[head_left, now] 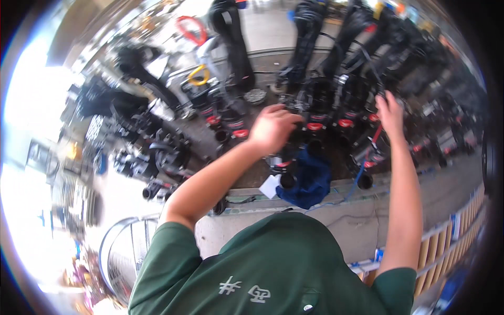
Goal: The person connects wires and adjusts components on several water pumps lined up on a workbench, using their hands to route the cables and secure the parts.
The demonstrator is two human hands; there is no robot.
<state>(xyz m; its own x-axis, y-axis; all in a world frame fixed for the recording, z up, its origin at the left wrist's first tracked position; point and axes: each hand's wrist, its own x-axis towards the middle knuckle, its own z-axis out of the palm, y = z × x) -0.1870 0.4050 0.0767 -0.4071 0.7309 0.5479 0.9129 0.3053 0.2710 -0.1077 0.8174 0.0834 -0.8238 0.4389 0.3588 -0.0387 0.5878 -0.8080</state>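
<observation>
My left hand (275, 128) reaches over the middle of the workbench (252, 173), its fingers curled down at a black machine unit with metal parts (286, 100). Whatever lies under the fingertips is hidden. Further right, my right hand (391, 116) is closed by a dark piece at the end of a black cable (374, 65); blur hides exactly what it grips. Just below that hand is a slim red tool (377, 134), with a blue hose (359, 176) running down from it. Black cylindrical units with red rings (315, 126) stand around both hands.
A dark blue cloth (307, 181) hangs at the bench's near edge, beside a white paper (270, 186). Bundled black hoses (231, 47) line the far side. Red (191, 30) and yellow loops (199, 75) sit at the back left. A round fan guard (123, 257) stands lower left.
</observation>
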